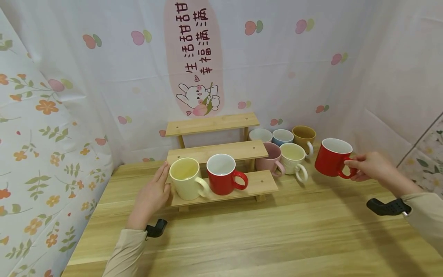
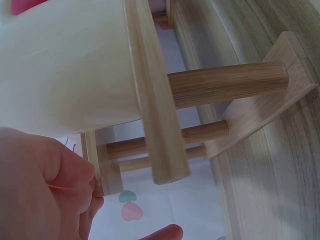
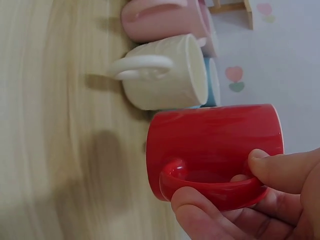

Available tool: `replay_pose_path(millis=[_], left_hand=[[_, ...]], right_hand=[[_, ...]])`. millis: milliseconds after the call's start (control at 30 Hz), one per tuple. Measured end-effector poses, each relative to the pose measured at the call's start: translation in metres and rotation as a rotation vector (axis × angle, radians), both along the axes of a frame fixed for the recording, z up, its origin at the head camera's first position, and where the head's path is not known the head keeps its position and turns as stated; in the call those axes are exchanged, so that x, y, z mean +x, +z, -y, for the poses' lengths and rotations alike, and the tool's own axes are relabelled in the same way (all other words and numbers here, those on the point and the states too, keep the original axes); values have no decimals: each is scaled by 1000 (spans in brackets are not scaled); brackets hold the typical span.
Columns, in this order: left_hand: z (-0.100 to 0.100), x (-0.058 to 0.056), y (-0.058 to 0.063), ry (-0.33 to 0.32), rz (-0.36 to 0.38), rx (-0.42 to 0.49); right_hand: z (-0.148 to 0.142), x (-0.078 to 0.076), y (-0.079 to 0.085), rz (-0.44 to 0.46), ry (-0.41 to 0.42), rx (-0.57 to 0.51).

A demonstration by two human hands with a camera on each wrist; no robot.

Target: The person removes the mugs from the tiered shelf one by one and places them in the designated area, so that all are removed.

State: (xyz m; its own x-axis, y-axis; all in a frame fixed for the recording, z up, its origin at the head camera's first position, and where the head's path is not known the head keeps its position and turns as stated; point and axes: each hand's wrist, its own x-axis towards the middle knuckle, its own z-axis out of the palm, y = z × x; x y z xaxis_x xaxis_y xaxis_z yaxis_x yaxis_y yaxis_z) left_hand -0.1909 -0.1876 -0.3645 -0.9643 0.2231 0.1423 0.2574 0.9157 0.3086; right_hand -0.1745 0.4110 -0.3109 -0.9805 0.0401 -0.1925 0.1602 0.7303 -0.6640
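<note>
In the head view, my right hand (image 1: 372, 167) grips a red mug (image 1: 328, 159) by its handle, off the table at the far right. The right wrist view shows thumb and fingers pinching the handle of that red mug (image 3: 215, 135). My left hand (image 1: 152, 196) rests against the left end of a three-step wooden rack (image 1: 214, 125), fingers extended toward the middle step. Beside it, on the lowest step, stand a pale yellow mug (image 1: 188, 184) and a second red mug (image 1: 221, 179), handles turned right. In the left wrist view, the fingers touch a step's end.
Right of the rack, a group of mugs sits on the wooden table (image 1: 225, 238): pink (image 1: 271, 156), cream (image 1: 292, 157), mustard (image 1: 304, 134), blue (image 1: 283, 137) and white (image 1: 260, 134). Patterned curtains (image 1: 294, 57) hang behind and at the sides.
</note>
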Motion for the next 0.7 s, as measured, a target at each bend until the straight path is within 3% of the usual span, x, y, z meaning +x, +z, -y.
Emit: replay_pose_path(millis=[700], left_hand=[[0,0,-1,7,-3,-4]], right_hand=[[7,-2,-41,-1,19,-29]])
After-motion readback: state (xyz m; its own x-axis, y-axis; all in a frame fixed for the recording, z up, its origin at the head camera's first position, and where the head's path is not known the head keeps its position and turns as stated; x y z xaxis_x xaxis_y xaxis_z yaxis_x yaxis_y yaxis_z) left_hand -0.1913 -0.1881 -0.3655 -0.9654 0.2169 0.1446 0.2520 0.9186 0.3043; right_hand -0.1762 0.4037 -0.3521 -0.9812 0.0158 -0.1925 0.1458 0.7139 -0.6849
